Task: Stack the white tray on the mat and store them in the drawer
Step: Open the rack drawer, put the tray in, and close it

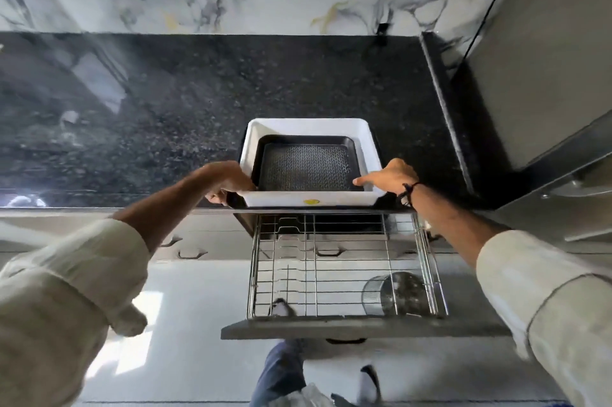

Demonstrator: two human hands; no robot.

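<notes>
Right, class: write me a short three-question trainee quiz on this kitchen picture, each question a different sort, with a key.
1. True or false: the drawer under the counter is shut.
2. What grips the white tray? A) left hand only B) both hands C) neither
3. Fill in: a metal ___ lies on its side in the drawer's wire basket.

Key: 1 false, it is open. 2 B, the right hand holds the other side. 3 cup.

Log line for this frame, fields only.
stage: stack gripped at counter edge | left hand: on tray left side | right hand: on right side | mat: inside tray | drawer: open below
</notes>
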